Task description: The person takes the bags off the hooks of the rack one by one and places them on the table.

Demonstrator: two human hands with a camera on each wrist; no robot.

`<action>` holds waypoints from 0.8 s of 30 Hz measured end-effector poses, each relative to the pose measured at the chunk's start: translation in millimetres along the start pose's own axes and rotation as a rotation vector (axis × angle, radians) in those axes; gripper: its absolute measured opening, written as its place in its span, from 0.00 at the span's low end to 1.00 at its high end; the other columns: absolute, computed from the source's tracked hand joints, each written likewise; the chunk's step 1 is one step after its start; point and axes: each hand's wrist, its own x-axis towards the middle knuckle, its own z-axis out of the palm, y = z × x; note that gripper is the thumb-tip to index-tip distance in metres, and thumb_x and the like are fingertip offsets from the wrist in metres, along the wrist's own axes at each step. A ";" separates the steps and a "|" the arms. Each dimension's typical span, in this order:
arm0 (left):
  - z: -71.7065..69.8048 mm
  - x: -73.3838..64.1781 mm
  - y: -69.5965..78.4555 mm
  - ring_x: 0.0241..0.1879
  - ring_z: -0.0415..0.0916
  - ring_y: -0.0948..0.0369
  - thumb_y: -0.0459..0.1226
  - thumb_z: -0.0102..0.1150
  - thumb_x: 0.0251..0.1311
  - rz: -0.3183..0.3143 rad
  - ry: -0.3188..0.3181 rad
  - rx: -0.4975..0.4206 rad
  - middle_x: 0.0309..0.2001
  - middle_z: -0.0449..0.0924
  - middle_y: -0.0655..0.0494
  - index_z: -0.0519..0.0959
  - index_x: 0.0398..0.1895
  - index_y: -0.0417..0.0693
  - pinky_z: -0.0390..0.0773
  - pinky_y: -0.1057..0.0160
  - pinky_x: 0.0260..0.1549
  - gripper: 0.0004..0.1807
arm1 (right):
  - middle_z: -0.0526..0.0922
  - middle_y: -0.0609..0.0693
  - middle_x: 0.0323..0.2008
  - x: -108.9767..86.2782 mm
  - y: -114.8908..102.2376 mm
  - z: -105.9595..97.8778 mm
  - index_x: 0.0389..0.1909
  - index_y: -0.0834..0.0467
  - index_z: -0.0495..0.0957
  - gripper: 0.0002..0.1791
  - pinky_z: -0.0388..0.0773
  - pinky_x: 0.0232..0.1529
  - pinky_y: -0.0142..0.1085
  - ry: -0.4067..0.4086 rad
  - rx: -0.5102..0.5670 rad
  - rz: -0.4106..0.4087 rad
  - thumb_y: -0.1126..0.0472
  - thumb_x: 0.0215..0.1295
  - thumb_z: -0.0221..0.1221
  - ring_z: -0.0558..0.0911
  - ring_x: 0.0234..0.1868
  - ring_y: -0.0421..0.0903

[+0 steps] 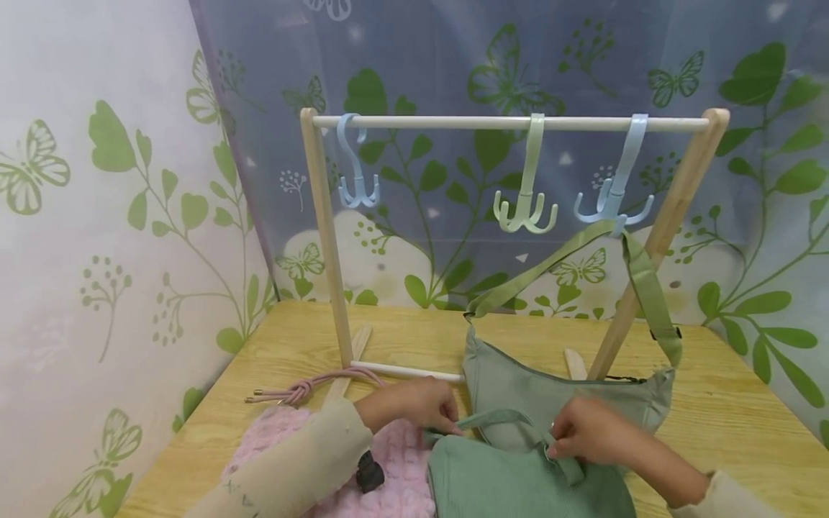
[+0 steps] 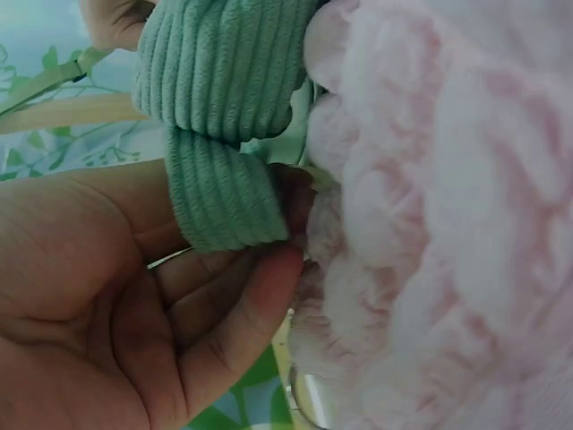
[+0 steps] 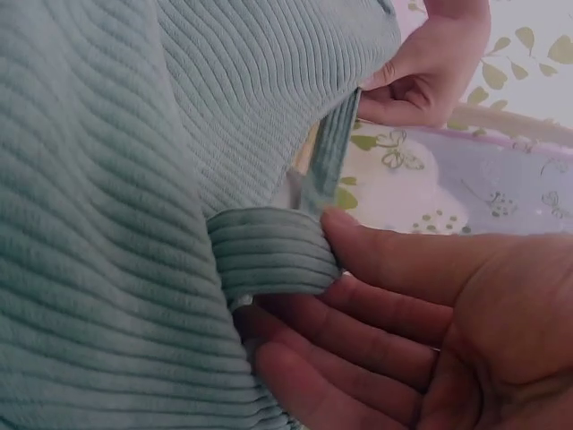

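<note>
A green corduroy bag (image 1: 518,478) lies at the front of the table. My left hand (image 1: 424,404) pinches its ribbed strap (image 2: 228,202) near the bag's left corner, between thumb and fingers. On the other side my right hand (image 1: 592,432) holds the strap's right end (image 3: 273,253), thumb above and fingers beneath. Between the hands the strap (image 1: 495,417) arches loosely. Behind, a grey-green shoulder bag (image 1: 524,388) hangs by its webbing strap (image 1: 641,277) from the right blue hook (image 1: 615,191). A puffy pink bag (image 1: 404,467) lies under my left forearm.
A rack of wooden posts and a white rail (image 1: 440,122) stands behind the bags. A pale green hook (image 1: 527,194) and a left blue hook (image 1: 356,173) hang from it. The pink bag's knotted cord (image 1: 304,388) lies near the rack's left foot.
</note>
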 end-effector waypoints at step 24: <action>-5.3 -6.1 11.8 0.16 0.54 0.72 0.38 0.60 0.66 0.056 -0.140 0.154 0.14 0.61 0.67 0.73 0.15 0.46 0.57 0.76 0.18 0.19 | 0.79 0.45 0.18 -2.0 -19.6 10.2 0.17 0.56 0.83 0.09 0.72 0.23 0.37 -0.106 -0.115 0.190 0.61 0.47 0.74 0.73 0.20 0.41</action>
